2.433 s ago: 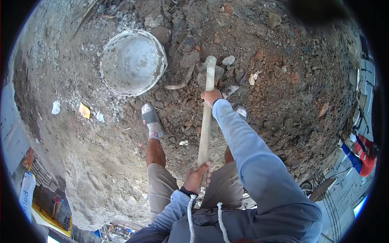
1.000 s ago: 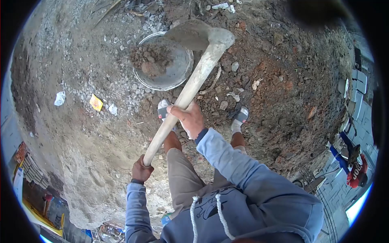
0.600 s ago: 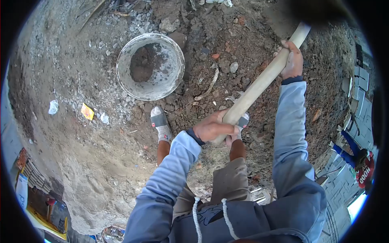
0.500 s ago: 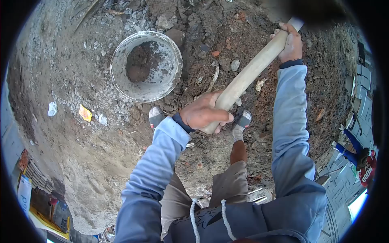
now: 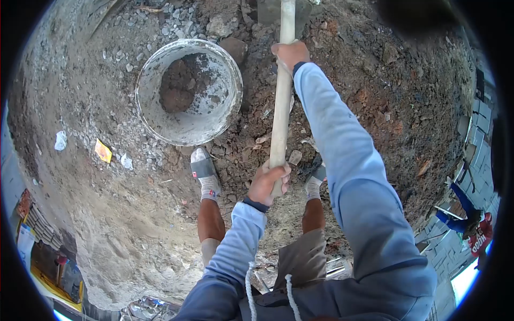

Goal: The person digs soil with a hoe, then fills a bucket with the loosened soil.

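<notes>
I grip a hoe by its long pale wooden handle [image 5: 281, 107], which runs almost straight away from me. My left hand [image 5: 267, 183] is wrapped round the near end of the handle, above the ground between my feet. Farther up, my right hand [image 5: 290, 53] is closed round it, close to the head. The grey hoe blade [image 5: 300, 15] shows partly at the top edge, against the soil; the rest is out of view. Left of the handle stands a round, whitish, dirt-smeared bucket [image 5: 225, 115] with some brown soil [image 5: 176, 93] in it.
Loose dark soil [image 5: 375, 101] covers the right side, and grey gravel [image 5: 120, 69] lies left of the bucket. A yellow wrapper [image 5: 103, 151] and white scraps lie farther left. My sandalled feet stand near the bucket. Another person in a red top [image 5: 481, 234] is at the far right.
The hoe has swung from upper right to nearly upright in view, its blade now showing at the top. My right hand moved left with it; my left hand came down and closer to me.
</notes>
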Tool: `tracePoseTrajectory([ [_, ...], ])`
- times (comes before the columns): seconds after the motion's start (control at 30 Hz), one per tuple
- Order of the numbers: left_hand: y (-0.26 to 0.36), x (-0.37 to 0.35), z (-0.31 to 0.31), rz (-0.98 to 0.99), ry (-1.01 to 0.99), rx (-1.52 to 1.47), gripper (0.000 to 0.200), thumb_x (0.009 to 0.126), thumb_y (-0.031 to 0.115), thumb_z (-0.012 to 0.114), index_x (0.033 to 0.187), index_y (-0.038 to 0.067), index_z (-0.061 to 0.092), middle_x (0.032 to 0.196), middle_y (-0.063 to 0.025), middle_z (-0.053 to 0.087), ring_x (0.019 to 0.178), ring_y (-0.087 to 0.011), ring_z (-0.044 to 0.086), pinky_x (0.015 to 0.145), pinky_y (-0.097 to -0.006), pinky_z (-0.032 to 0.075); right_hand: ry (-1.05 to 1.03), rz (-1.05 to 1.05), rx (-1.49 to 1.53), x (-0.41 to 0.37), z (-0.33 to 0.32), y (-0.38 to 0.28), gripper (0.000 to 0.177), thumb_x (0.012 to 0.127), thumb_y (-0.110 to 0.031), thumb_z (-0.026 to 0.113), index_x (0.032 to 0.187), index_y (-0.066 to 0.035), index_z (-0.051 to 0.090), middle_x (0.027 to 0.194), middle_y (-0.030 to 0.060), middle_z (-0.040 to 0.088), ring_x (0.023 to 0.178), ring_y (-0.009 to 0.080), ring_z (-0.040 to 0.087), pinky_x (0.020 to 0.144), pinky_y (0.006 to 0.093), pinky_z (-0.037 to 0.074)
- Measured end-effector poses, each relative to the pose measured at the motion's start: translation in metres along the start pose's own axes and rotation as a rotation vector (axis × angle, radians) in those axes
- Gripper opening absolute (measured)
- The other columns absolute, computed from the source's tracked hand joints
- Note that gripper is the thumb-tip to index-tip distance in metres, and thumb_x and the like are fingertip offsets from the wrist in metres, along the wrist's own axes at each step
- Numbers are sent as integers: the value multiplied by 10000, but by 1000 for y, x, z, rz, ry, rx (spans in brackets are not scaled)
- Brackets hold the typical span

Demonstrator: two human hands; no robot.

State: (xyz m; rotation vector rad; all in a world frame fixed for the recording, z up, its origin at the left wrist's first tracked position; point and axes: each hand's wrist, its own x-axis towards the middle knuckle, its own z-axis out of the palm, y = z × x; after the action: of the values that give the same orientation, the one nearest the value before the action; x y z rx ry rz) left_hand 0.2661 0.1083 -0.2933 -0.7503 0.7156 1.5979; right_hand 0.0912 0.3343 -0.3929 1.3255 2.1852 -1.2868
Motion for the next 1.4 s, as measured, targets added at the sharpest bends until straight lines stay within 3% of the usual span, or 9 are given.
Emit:
tracePoseTrajectory([
  [0.13,-20,-48,31,-70,-37,-435,170,811,176,549,938,77,494,641,3,451,507,-108,445,452,-253,361,-227,57,-337,-50,31,-42,440,710,-171,548,1090,48,575,1120,239,575,1057,338,564,921,350,443],
  [0.33,-51,-94,0,-121,110,-292,167,821,205,541,911,69,505,636,2,462,488,-109,445,455,-255,368,-181,139,-198,-99,47,2,448,680,-206,620,1029,74,588,1084,260,584,1042,345,567,907,365,444],
  [0.63,-95,-140,41,-107,317,-49,168,810,173,570,904,42,524,663,-22,503,501,-116,492,445,-246,403,-321,329,144,-133,20,91,243,681,-180,645,690,61,612,660,139,627,546,234,612,554,329,507],
  [0.77,-127,-158,42,-207,355,-6,189,817,187,575,938,53,519,679,-22,504,503,-123,493,447,-255,397,-442,394,46,-168,20,129,233,699,-251,615,709,-20,637,672,109,640,594,232,630,603,319,511],
  [0.87,-154,-174,51,-318,435,-235,198,824,203,578,949,62,516,679,-18,500,507,-128,493,457,-266,401,-650,88,-583,-159,125,288,357,669,-287,591,912,-33,655,1018,228,612,956,338,595,865,359,464],
  [1.0,-186,-187,36,-417,551,-153,185,830,223,579,911,77,500,683,-19,502,525,-128,501,465,-272,406,-786,281,-292,-240,78,238,376,657,-277,589,921,-16,648,1051,219,605,922,347,602,846,358,475],
  [1.07,-196,-182,43,-434,511,-159,206,834,242,583,908,79,482,692,-30,509,524,-139,518,462,-281,421,-911,-105,-562,-231,86,270,379,649,-285,606,882,13,638,944,212,632,871,328,617,803,343,491],
  [1.13,-187,-174,62,-392,447,-93,236,840,258,586,926,70,472,699,-39,516,524,-156,541,470,-290,449,-704,480,-146,-228,69,257,373,641,-290,629,839,27,629,814,187,635,821,286,630,762,322,498],
  [1.4,-123,-209,96,-231,33,291,489,839,270,616,1182,9,385,832,-32,510,714,-103,527,579,-228,428,-514,784,435,-248,-24,216,308,628,-209,648,866,-42,546,689,96,527,604,263,553,561,402,483],
])
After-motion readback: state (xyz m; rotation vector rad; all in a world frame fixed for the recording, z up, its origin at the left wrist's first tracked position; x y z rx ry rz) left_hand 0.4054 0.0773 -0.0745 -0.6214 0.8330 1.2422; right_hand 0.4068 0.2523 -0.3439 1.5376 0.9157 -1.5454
